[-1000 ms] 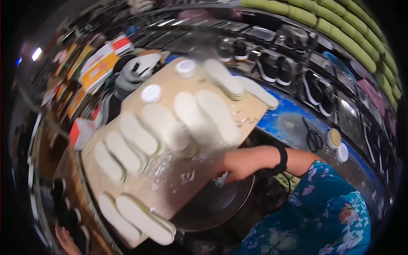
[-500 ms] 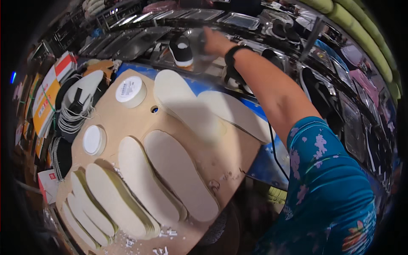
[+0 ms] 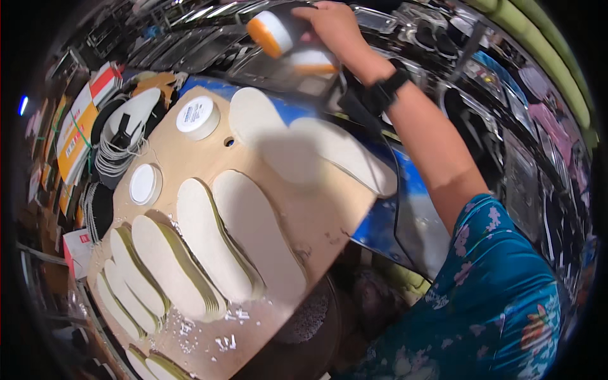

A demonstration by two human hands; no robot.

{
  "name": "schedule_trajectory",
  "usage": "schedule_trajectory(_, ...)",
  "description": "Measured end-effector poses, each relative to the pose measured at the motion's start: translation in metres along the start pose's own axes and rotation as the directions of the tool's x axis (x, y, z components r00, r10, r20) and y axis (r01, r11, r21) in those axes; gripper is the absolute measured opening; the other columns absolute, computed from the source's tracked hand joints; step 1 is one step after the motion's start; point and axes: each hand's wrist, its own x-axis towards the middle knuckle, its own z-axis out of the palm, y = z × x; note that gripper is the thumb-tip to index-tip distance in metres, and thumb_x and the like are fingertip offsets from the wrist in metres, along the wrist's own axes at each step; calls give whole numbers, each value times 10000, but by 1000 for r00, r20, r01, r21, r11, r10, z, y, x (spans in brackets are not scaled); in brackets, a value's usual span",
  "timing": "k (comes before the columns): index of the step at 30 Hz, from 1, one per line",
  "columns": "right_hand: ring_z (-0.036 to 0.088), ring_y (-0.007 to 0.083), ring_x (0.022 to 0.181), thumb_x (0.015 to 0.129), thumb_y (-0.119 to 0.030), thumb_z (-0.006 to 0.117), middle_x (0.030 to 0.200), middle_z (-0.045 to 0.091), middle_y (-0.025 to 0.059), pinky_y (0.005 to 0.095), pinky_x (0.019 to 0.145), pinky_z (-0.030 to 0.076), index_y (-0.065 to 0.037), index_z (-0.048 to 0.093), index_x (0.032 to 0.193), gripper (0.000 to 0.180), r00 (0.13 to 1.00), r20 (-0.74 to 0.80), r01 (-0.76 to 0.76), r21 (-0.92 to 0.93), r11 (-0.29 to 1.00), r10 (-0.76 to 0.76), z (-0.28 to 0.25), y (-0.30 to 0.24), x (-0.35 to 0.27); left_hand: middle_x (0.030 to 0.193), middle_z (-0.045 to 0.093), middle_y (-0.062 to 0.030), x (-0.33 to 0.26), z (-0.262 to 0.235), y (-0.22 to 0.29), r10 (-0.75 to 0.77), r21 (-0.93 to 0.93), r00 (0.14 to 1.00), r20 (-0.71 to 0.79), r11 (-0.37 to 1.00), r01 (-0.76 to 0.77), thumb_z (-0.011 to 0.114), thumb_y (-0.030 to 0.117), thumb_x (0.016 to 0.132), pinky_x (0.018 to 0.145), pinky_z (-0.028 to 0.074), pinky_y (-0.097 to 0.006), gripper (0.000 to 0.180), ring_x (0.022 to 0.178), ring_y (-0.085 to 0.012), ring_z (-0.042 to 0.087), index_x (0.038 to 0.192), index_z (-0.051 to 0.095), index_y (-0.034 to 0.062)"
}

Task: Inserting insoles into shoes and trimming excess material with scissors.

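Note:
At the far side, above the board, my right hand [image 3: 342, 33] grips a pair of dark shoes by their upper parts. One shoe [image 3: 273, 29] shows a thick white sole band with an orange bottom. Just below it hangs the second shoe [image 3: 313, 58], with the same white and orange sole, blurred by motion. A black watch [image 3: 387, 87] is on my right wrist. Nearest below the shoes lies a pale insole [image 3: 254, 114] on the wooden board [image 3: 190, 152], next to another stack of insoles [image 3: 354, 155]. My left hand is out of the picture.
Several stacks of cream insoles [image 3: 174, 269] lie along the board's near side, with white scraps [image 3: 226, 343] around them. Two round white tubs [image 3: 197, 118] stand at its left. Racks with shoes and trays [image 3: 487, 130] fill the far and right sides. A black cable [image 3: 398, 209] hangs at the right.
My right hand has closed on the shoes and lifted them up off the rack area. The view has shifted slightly, so the board's near end shows more.

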Motion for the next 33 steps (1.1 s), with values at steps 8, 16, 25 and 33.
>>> schedule_trajectory(8,511,150,514,651,-199,570,631,415,8,301,389,400,-130,460,611,136,451,337,892,-190,410,-826,-20,-115,-334,1323,378,-133,25,-73,28,-229,-979,968,101,152,138,422,340,945,974,353,-398,607,1155,-237,434,1417,160,61)
schedule_trajectory(16,527,213,476,742,-180,578,674,447,61,335,405,424,-75,462,684,167,305,644,741,303,600,-701,42,-89,-548,1313,403,-125,-25,-90,29,-610,-999,792,32,-46,4,485,292,931,1008,312,-345,565,1192,-220,401,1377,264,26)
schedule_trajectory(25,611,311,858,777,-215,596,978,623,138,386,717,508,-80,603,1046,300,742,646,287,-549,785,180,-38,-70,-485,847,628,-112,-39,-53,-44,-524,-657,711,-469,745,116,579,150,864,683,481,-281,240,722,-187,590,1011,587,-39)
schedule_trajectory(33,605,397,863,886,-181,424,932,626,240,488,739,474,-70,560,1054,243,961,-69,-143,-953,268,266,-255,139,-462,729,636,-212,36,-62,26,-308,44,943,-124,948,315,515,405,852,609,516,-436,422,689,-351,641,730,658,27)
